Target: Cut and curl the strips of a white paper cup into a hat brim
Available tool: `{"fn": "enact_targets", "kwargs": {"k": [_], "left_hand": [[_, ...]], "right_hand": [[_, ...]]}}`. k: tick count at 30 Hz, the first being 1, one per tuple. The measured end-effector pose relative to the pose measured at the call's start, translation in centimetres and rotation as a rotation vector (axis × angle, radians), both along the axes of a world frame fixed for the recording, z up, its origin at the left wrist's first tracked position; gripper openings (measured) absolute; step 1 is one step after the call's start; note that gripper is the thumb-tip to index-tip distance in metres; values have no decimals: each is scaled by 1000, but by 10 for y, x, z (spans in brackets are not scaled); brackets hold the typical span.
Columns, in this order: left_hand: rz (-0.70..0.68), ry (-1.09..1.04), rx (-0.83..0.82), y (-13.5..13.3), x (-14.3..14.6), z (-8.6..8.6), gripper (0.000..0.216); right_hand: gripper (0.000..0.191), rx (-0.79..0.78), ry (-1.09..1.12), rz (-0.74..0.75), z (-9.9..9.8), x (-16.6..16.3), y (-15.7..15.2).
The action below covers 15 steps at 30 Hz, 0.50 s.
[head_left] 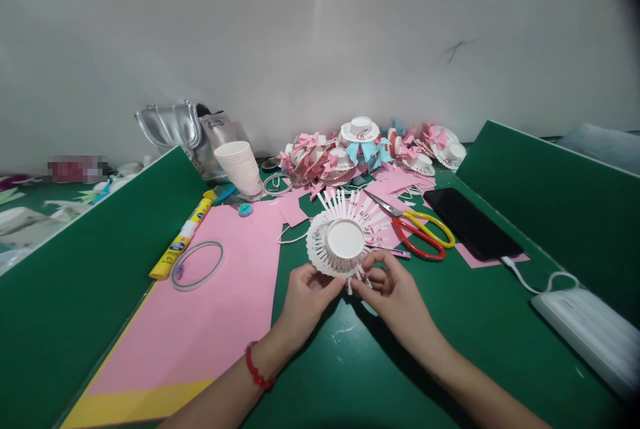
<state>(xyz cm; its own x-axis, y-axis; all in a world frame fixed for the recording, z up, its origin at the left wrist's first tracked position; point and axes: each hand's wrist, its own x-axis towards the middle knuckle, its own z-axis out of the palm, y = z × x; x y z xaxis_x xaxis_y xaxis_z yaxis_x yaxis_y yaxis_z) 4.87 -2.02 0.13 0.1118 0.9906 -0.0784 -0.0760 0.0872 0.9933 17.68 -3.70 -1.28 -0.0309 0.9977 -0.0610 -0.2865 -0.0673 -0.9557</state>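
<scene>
Between both hands is a white paper cup (346, 239) whose sides are cut into strips that fan out around its base. On the left side the strips are folded into a woven rim; toward the upper right they stick out straight and loose. My left hand (313, 292), with a red bracelet on the wrist, pinches the rim at its lower left. My right hand (393, 285) has its fingers closed on strips at the lower right. Scissors (423, 232) with red and yellow handles lie just beyond my right hand, beside a pink-handled thin tool (393, 251).
Pink paper (220, 309) covers the left of the green table, with a tape roll (197, 266) and a glue stick (183, 235) on it. Stacked paper cups (239, 167) and finished paper hats (340, 159) stand behind. A phone (473, 223) is cabled to a white power bank (590, 332). Green panels (555, 209) flank both sides.
</scene>
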Motion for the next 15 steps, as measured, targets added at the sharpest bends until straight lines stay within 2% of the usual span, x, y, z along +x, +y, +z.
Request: {"fn": "enact_targets", "kwargs": {"k": [8, 15], "left_hand": [[8, 22, 14, 0, 0, 2, 19], [-17, 27, 15, 0, 0, 1, 19]], "right_hand": [[27, 21, -73, -34, -3, 0, 1], [25, 44, -142, 6, -3, -3, 0]]}}
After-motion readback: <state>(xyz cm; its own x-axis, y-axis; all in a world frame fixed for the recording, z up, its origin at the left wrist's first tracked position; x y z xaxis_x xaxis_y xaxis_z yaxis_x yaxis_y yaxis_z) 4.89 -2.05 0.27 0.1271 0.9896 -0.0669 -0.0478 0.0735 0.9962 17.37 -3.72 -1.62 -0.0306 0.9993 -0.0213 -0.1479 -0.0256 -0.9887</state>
